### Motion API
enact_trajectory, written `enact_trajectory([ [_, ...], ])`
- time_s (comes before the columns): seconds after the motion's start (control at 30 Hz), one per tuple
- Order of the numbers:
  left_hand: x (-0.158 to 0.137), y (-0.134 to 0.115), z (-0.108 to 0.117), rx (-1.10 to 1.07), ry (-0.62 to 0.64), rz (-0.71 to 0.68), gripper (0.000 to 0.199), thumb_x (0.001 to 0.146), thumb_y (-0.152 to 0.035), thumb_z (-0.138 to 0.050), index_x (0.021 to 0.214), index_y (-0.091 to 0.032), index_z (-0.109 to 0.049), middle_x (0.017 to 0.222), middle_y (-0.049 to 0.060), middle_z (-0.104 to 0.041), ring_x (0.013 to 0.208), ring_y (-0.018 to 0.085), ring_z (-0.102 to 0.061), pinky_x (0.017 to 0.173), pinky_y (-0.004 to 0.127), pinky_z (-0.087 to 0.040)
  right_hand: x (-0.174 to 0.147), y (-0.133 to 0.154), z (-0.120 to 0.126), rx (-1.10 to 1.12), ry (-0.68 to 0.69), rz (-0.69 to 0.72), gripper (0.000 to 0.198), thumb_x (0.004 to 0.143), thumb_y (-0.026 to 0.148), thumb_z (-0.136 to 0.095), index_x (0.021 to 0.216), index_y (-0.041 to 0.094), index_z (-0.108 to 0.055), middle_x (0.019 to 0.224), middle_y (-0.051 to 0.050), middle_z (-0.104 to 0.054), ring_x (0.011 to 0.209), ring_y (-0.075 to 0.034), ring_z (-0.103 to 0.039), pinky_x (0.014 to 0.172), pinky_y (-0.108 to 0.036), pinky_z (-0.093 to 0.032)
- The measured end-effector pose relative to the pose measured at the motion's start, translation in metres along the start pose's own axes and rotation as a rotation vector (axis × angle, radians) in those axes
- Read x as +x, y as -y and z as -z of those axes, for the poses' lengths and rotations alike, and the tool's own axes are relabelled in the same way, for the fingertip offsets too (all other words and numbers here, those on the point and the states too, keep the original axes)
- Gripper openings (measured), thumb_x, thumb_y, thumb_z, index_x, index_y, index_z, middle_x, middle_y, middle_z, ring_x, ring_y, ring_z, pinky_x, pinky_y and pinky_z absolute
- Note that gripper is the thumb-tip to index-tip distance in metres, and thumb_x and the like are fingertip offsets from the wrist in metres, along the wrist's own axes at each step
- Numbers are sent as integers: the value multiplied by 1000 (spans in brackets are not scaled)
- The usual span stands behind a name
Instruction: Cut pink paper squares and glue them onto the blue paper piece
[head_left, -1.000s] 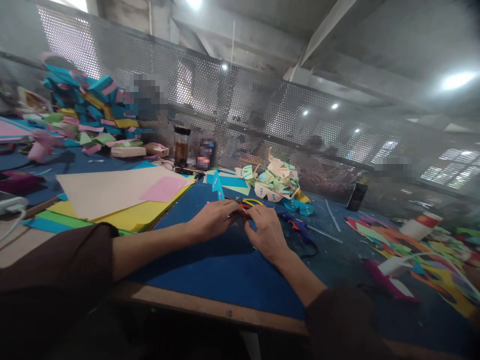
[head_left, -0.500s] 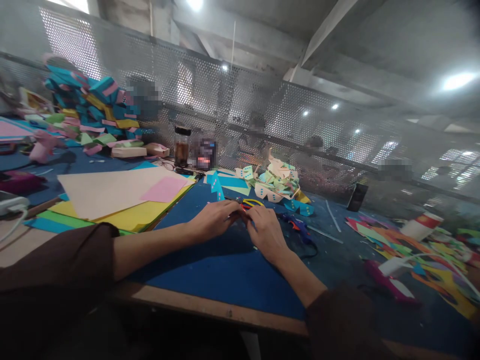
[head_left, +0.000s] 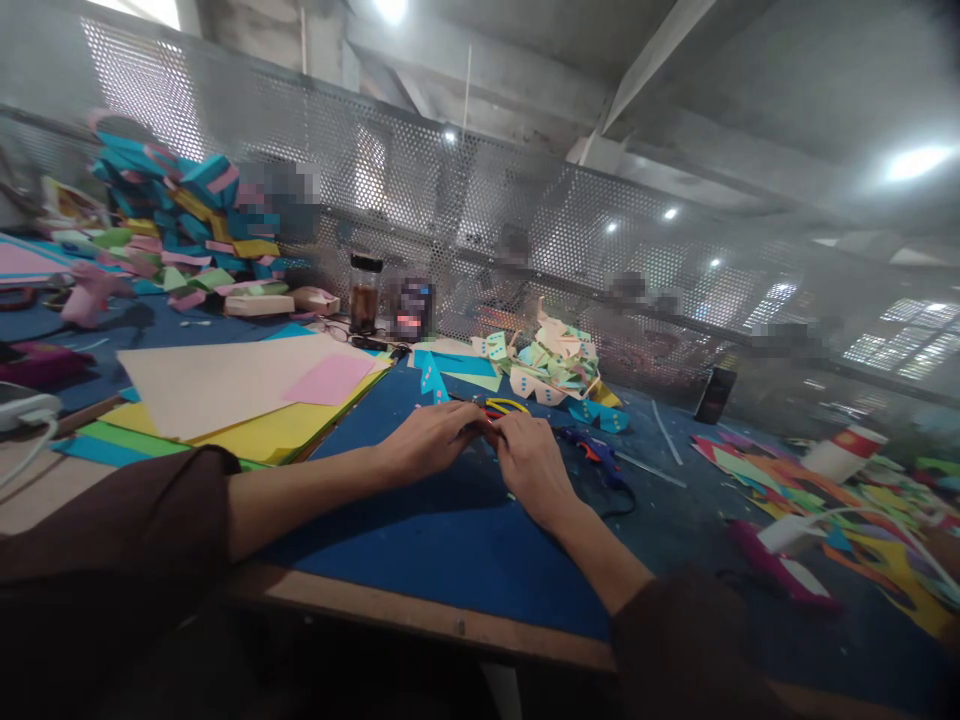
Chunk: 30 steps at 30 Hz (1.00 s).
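Note:
My left hand [head_left: 435, 440] and my right hand [head_left: 534, 462] meet over the blue tabletop [head_left: 442, 560], fingertips almost touching. Both have bent, closed fingers; whatever lies between them is too small and covered to name. Just beyond the fingers shows the yellow-and-red handle [head_left: 504, 405] of a tool, partly hidden. A blue paper strip with small dots [head_left: 431, 375] stands behind my left hand. To the right of my right hand lies a blue glue gun [head_left: 592, 447] with an orange-red part and a dark cord.
Coloured paper sheets [head_left: 225, 380] are stacked at left. A heap of dotted paper pieces [head_left: 559, 360] sits at the back, near a lidded jar [head_left: 364, 293]. Rightward are paper scraps [head_left: 780, 470], a paper cup [head_left: 844, 452] and a magenta device [head_left: 784, 565]. A perforated metal screen [head_left: 442, 220] stands behind.
My fingers have shifted very slightly where they meet. The things on the table have stayed in place.

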<state>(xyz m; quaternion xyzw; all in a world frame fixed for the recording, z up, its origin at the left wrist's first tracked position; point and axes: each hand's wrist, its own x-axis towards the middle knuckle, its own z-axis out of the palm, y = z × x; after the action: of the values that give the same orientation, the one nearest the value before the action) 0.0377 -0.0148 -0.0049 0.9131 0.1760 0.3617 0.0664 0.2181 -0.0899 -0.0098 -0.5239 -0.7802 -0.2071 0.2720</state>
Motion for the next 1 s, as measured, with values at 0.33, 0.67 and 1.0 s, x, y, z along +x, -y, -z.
enact_trajectory([
  [0.33,-2,2,0,25,13,-11,20,91,-14,-48,105,-20,-62,101,6,-71,92,18,-67,79,29,-52,0,-1,0,14,23,23,13,92,13,-48,93,19,-60,89,-6,-65,88,-22,-58,76,-33,-37],
  [0.67,-1,1,0,20,27,-1,20,90,-13,-51,105,-20,-62,103,6,-71,94,20,-68,81,30,-53,1,0,2,-5,25,18,17,88,8,-45,88,19,-58,88,-7,-64,85,-22,-57,74,-33,-36],
  [1.0,-2,3,-1,6,23,6,22,91,-15,-50,110,-21,-59,111,6,-70,102,21,-67,85,33,-53,2,-1,2,-13,24,-3,15,90,10,-46,85,19,-57,86,-6,-64,82,-21,-56,72,-33,-34],
])
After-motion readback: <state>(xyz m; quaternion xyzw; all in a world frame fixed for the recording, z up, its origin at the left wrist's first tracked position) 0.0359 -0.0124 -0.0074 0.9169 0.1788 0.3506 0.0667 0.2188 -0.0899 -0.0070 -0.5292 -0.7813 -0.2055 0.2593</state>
